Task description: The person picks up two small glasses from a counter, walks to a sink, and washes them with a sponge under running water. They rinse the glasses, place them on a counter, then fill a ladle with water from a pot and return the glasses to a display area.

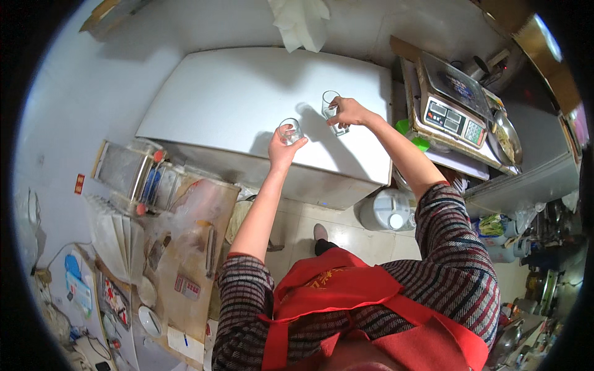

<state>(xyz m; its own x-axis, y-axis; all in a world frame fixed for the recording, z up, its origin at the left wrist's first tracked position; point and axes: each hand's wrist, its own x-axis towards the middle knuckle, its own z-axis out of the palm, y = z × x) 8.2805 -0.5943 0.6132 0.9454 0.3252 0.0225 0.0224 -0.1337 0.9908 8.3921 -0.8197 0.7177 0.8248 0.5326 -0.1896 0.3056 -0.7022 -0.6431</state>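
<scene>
Above the white top of a chest-like unit (222, 97), my left hand (282, 149) grips a short clear drinking glass (290, 131), with its open rim facing up toward me. To the right, my right hand (349, 112) is closed around the middle of a taller clear glass (330, 103). That glass shows its rim above my fingers and its base below them. The two glasses are apart. Shadows of the hands and glasses fall on the white surface; whether either glass touches it I cannot tell.
A digital weighing scale (452, 113) stands on a shelf at right, beside a metal bowl (506, 137) with food. Below it are a green container (420, 143) and a translucent plastic jug (385, 211) on the floor. At left, a roller machine (139, 176) adjoins a cluttered wooden table (185, 259).
</scene>
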